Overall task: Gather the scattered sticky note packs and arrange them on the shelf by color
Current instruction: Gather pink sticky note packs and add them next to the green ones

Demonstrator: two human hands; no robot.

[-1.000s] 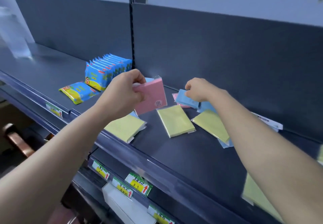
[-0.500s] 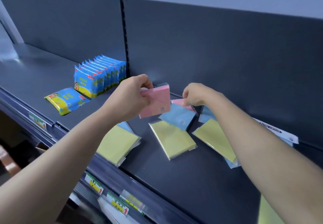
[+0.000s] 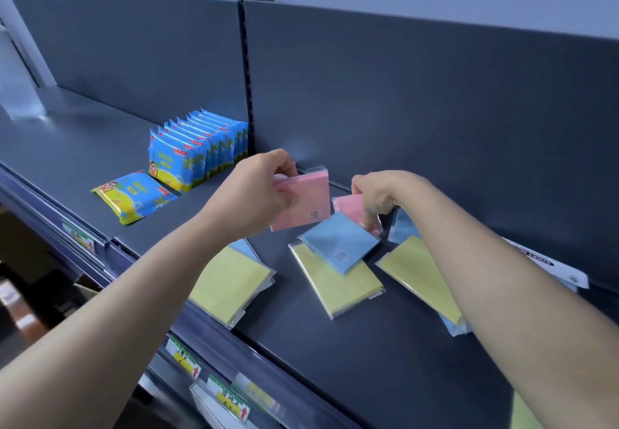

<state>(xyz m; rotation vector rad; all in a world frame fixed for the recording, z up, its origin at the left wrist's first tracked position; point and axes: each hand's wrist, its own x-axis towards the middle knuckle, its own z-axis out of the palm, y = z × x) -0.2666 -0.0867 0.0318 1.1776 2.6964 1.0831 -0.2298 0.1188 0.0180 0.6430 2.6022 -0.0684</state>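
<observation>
Head view: the left hand holds a pink pack clear of the shelf. Its grip is pinched on the pack's left edge, thumb on the near face and fingers curled behind, and the pack is tilted nearly upright. Just right of it, the right hand reaches down with curled fingers. Its grip pinches the right part of a second pink pack, which lies on the shelf close to the back panel.

A blue pack lies nearer, its far corner touching the second pink pack and its near half resting on the middle yellow pack. A left yellow pack sits at the shelf's near edge, partly under the left forearm. A right yellow pack lies under the right forearm. Another blue pack shows just behind the right wrist.

Far left, a row of blue packets stands upright, with one packet lying flat in front.
</observation>
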